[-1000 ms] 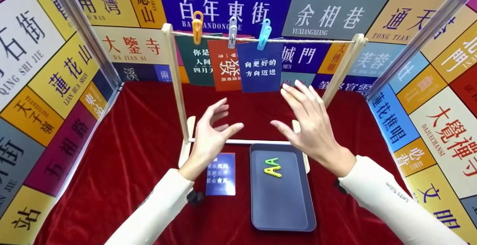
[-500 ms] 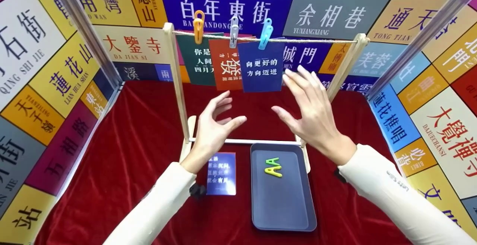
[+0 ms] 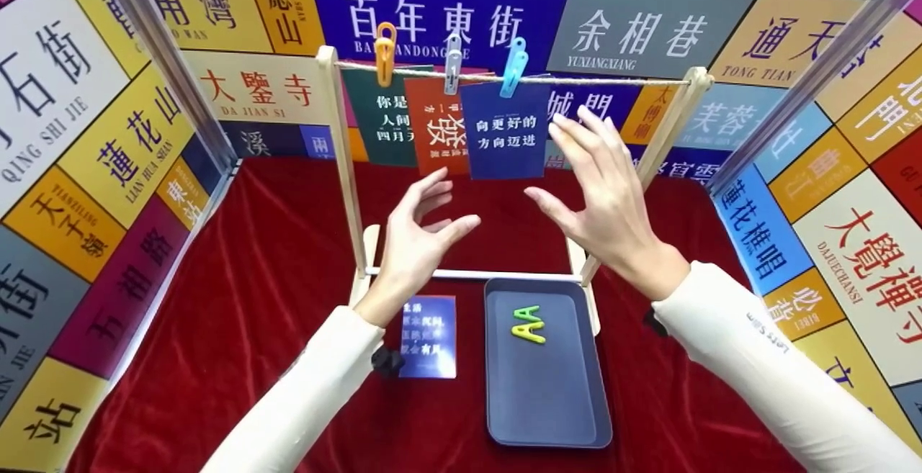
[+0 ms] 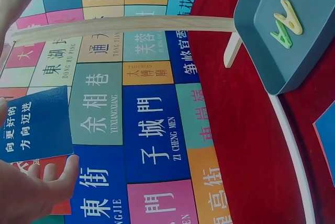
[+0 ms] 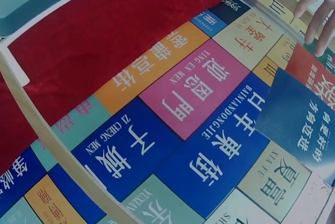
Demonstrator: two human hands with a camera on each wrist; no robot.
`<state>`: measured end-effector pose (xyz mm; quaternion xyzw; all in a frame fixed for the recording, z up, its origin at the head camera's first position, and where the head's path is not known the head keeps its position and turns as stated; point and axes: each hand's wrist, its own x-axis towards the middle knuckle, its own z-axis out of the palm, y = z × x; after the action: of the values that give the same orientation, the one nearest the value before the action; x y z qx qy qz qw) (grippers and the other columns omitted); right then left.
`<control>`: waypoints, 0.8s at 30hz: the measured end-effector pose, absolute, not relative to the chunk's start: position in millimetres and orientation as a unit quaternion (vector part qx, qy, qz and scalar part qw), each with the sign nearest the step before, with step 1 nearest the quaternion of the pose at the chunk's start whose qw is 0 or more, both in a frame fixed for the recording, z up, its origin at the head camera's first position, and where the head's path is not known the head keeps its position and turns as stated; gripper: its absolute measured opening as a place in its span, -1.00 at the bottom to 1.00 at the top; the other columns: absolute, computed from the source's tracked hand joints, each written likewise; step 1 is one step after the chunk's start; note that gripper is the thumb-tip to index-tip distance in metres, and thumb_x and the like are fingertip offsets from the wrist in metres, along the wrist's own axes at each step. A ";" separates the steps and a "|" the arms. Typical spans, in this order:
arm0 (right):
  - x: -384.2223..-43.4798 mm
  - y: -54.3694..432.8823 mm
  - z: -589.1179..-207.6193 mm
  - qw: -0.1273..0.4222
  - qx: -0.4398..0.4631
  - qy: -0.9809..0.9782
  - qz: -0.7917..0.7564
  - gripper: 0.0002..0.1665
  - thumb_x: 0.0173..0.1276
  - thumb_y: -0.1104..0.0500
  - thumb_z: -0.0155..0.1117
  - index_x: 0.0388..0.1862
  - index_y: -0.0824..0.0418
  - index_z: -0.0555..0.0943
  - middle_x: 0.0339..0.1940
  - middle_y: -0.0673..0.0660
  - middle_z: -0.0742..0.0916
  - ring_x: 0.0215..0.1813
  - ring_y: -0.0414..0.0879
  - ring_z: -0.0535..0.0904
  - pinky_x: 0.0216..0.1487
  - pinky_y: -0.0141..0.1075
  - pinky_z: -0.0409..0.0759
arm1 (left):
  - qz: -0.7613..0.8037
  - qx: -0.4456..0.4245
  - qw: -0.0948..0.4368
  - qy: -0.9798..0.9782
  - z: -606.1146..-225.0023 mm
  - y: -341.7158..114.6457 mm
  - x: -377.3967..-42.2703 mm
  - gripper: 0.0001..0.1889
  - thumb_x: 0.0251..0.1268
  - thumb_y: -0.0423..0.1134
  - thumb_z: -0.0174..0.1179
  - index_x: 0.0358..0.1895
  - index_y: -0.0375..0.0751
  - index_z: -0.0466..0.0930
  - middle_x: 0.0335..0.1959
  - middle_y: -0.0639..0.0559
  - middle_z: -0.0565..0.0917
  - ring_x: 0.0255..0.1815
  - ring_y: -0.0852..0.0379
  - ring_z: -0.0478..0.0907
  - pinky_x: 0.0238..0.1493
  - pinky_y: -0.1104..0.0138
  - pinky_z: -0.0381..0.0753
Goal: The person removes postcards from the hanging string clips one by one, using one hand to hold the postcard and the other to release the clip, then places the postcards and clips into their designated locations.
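The head camera looks forward and down from high on the near side, farthest back, so it gets the whole dark blue-grey tray with round corners (image 3: 544,401). The left wrist camera is closer and tipped on its side, facing far and to the right. The right wrist camera is close too, facing far and to the left, tipped so the words on the wall of colourful signs (image 5: 172,135) are almost upside down; it gets just the tray's corner. All three share the flat blue card with white writing (image 3: 506,160) and some red velvet cloth (image 3: 230,300).
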<state>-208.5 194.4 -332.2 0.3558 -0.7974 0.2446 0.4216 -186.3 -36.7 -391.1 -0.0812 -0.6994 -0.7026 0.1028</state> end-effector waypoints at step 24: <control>-234.8 186.1 -295.2 0.382 0.373 -0.797 0.283 -0.07 0.07 0.12 0.63 0.38 0.37 0.43 0.37 0.29 0.57 0.52 0.19 0.32 0.68 -0.04 0.14 | -0.729 -0.083 0.129 -0.667 -382.4 -29.8 -207.0 -0.35 0.14 -0.33 0.47 0.34 -0.23 0.48 0.21 -0.21 0.62 0.25 -0.11 0.58 0.21 0.19 0.71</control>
<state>-234.8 186.1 -295.2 0.3732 -0.7968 0.2832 0.3816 -207.0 -29.8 -382.4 -0.0831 -0.6672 -0.7288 0.1295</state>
